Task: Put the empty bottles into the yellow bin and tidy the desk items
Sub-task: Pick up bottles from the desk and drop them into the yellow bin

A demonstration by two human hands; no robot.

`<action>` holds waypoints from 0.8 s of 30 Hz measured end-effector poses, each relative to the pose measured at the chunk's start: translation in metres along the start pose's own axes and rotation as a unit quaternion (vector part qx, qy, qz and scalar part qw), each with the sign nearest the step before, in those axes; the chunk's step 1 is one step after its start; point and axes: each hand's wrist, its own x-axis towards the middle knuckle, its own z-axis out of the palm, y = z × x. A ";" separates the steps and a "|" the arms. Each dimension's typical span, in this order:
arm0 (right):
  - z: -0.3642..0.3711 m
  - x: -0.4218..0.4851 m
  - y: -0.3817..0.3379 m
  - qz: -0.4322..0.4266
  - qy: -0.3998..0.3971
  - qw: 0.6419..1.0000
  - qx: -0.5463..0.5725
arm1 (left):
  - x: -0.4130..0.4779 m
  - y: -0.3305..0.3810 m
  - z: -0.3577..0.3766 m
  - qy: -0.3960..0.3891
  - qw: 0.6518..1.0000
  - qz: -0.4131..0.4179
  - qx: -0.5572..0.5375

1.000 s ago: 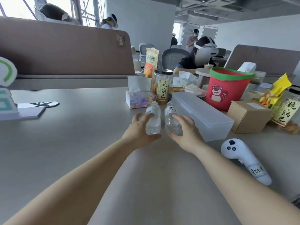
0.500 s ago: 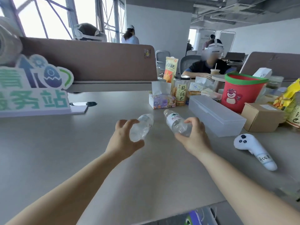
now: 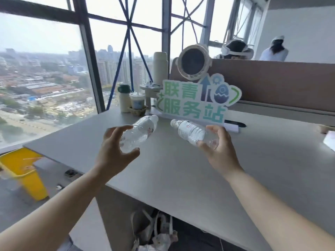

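Note:
My left hand (image 3: 113,153) grips a clear empty plastic bottle (image 3: 140,132) by its base, cap tilted up and to the right. My right hand (image 3: 220,151) holds a second clear bottle (image 3: 192,132) with a white label, cap pointing up-left. Both bottles hang in the air above the grey desk (image 3: 181,169), their caps close together. The yellow bin (image 3: 21,171) stands on the floor at the lower left, beyond the desk's left edge, its top open.
A green-and-white standing sign (image 3: 195,100) is on the desk behind the bottles, with a round fan (image 3: 194,62), a cream flask (image 3: 124,98) and a drink cup (image 3: 137,101) near it. A brown partition (image 3: 281,84) runs right. Bags lie under the desk (image 3: 155,230).
My view has swung left from the cluttered right side toward the window and yellow bin. Both hands have lifted the bottles off the desk and carried them left.

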 end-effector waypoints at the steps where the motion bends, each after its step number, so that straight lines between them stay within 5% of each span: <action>1: 0.028 0.002 -0.016 -0.010 -0.017 1.000 0.019 | 0.001 -0.016 -0.027 0.015 1.000 -0.006 0.009; 9: 0.156 -0.007 -0.121 -0.111 -0.063 0.991 0.049 | -0.009 -0.072 -0.178 0.084 0.994 -0.014 0.071; 24: 0.292 -0.010 -0.163 -0.150 -0.127 0.977 0.081 | -0.023 -0.153 -0.254 0.138 0.980 -0.065 0.125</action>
